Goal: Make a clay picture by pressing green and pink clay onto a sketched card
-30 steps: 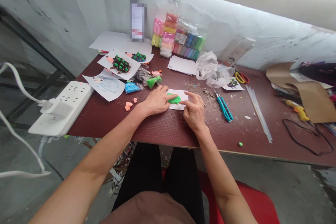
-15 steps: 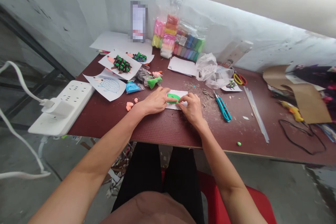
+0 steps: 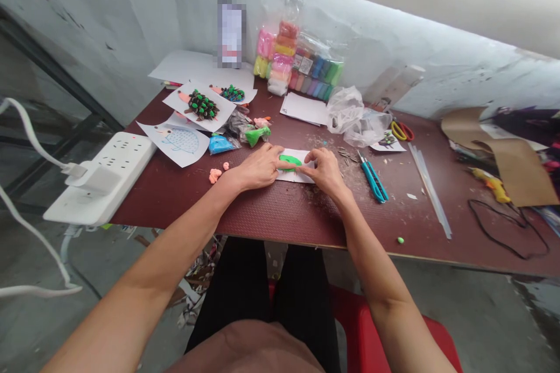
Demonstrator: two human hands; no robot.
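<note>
- My left hand (image 3: 261,168) lies palm down and partly unfolded at the left end of the white paper card (image 3: 297,179); its index finger reaches along the near edge of the green modelling clay (image 3: 289,159), and I see nothing grasped in it.
- My right hand (image 3: 326,170) is curled over the card's right end, with thumb and index fingertip brought close together beside the clay; whether anything is pinched between those 2 tips, I cannot tell.
- The green clay forms 1 flattened, elongated patch on the card, which lies on the dark red tabletop (image 3: 262,210) directly in front of me, between my 2 hands.
- Good practice, in my judgement: the left index finger should act as a light fence, while the right fingertips nudge the rim in small strokes, so that the outline comes out smooth and the thickness even.
- The card is best braced by the left hand's other fingers (thin paper could slide or buckle under a sideways push).
- To the right lie striped seeds (image 3: 347,156) and a teal-handled tool (image 3: 373,179); loose crumbs near the card could stick to soft clay, so my fingertips should be clean.
</note>
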